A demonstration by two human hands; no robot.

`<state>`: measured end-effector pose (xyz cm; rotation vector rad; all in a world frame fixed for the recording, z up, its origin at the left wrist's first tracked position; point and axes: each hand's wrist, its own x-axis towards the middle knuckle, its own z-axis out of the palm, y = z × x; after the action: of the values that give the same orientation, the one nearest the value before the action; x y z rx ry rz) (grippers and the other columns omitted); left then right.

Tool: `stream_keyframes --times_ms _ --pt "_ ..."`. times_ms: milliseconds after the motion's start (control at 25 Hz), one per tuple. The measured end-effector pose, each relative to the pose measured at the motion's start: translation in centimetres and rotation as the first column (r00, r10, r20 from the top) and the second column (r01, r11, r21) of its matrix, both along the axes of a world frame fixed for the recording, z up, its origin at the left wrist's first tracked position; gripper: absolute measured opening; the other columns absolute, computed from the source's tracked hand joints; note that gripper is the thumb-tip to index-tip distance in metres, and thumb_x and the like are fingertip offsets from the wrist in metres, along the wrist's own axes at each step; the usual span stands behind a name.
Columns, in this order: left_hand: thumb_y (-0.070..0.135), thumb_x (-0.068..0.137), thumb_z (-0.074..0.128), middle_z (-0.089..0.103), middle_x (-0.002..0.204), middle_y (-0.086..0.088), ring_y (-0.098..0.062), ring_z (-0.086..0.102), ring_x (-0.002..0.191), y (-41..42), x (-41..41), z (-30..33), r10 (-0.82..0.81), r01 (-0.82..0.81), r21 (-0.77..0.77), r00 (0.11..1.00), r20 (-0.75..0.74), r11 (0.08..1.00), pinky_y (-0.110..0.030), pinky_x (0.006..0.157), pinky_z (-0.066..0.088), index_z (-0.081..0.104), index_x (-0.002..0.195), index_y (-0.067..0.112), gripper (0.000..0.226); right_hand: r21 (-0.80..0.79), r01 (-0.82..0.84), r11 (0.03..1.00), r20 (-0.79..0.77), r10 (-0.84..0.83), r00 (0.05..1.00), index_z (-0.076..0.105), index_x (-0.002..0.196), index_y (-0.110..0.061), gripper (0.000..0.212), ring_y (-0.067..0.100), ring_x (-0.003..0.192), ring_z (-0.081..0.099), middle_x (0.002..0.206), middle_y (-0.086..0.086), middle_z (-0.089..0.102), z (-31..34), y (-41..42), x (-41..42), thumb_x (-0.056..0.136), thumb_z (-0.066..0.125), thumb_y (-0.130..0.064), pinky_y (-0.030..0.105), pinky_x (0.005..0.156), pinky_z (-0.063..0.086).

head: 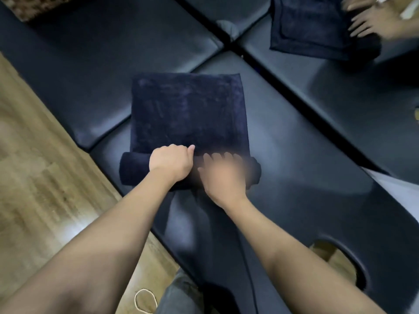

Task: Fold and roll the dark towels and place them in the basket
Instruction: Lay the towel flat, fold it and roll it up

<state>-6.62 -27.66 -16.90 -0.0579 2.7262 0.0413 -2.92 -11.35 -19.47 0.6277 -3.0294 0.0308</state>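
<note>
Dark towel (188, 114) was seen lying folded on the black padded bench (306, 177), with its near end already rolled into a thick roll (133, 168) that lay across the bench. The roll was gripped by the left hand (171, 163), whose fingers were curled over its top. The right hand (223, 175) was laid on the roll just beside the left one; it was blurred, so it could not be told if the fingers were curled or flat. A second dark towel (310, 26) was spread on another padded bench at the far right, where the hands of another person (371, 21) were pressed on it. A rubber band (146, 300) was seen on the wooden floor (45, 177).
</note>
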Motion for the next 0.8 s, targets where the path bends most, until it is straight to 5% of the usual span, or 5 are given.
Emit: stream_keyframes --times_ms 240,360,440,640,800 --pt "0.038 0.106 0.024 0.069 0.091 -0.003 -0.031 0.061 0.082 -0.3 3.3 0.3 0.009 -0.009 0.003 0.979 -0.204 1.0 -0.041 0.074 0.042 0.061 0.093 0.019 0.043 0.061 -0.054 0.997 0.061 0.05 0.997 0.058 0.077 -0.015 0.046 0.031 0.06 0.051 0.067 0.006 0.062 0.5 -0.6 -4.1 0.103 0.032 -0.042 0.043 0.072 0.035" --pt "0.041 0.102 0.034 0.067 0.096 -0.003 -0.03 0.057 0.084 -0.3 5.7 -1.2 -0.041 0.029 -0.046 0.959 -0.282 0.999 -0.043 0.077 0.042 0.068 0.108 0.015 0.044 0.067 -0.099 0.993 0.275 0.077 0.958 0.053 0.084 -0.018 0.047 0.03 0.066 0.056 0.076 0.003 0.069 1.8 -1.3 -5.3 0.107 0.021 -0.042 0.042 0.073 0.028" --pt "0.042 0.103 0.028 0.066 0.082 -0.004 -0.031 0.055 0.074 -0.7 4.8 -1.3 -0.07 0.053 -0.065 0.953 -0.295 0.997 -0.042 0.07 0.039 0.068 0.091 0.015 0.049 0.066 -0.072 0.995 0.403 0.039 0.914 0.052 0.089 -0.02 0.044 0.029 0.073 0.057 0.087 0.003 0.071 2.1 -1.4 -6.1 0.108 0.018 -0.042 0.041 0.075 0.027" --pt "0.045 0.107 0.014 0.072 0.091 -0.005 -0.03 0.066 0.085 0.1 -0.4 0.2 -0.101 0.098 -0.051 0.993 -0.059 0.994 -0.037 0.07 0.039 0.064 0.087 0.02 0.059 -0.016 0.077 0.997 -0.004 -0.077 0.997 0.06 0.09 -0.014 0.035 0.033 0.078 0.052 0.092 0.007 0.06 1.6 -1.1 -2.7 0.101 0.039 -0.039 0.046 0.075 0.04" --pt "0.047 0.107 0.017 0.069 0.109 -0.008 -0.033 0.064 0.103 0.3 -1.1 -0.1 -0.008 0.004 0.034 0.993 0.121 0.999 -0.04 0.082 0.044 0.067 0.102 0.016 0.059 -0.041 0.065 0.997 0.01 -0.065 0.998 0.062 0.09 -0.014 0.037 0.034 0.078 0.055 0.084 0.006 0.062 0.4 -0.5 -1.0 0.102 0.039 -0.041 0.05 0.086 0.044"
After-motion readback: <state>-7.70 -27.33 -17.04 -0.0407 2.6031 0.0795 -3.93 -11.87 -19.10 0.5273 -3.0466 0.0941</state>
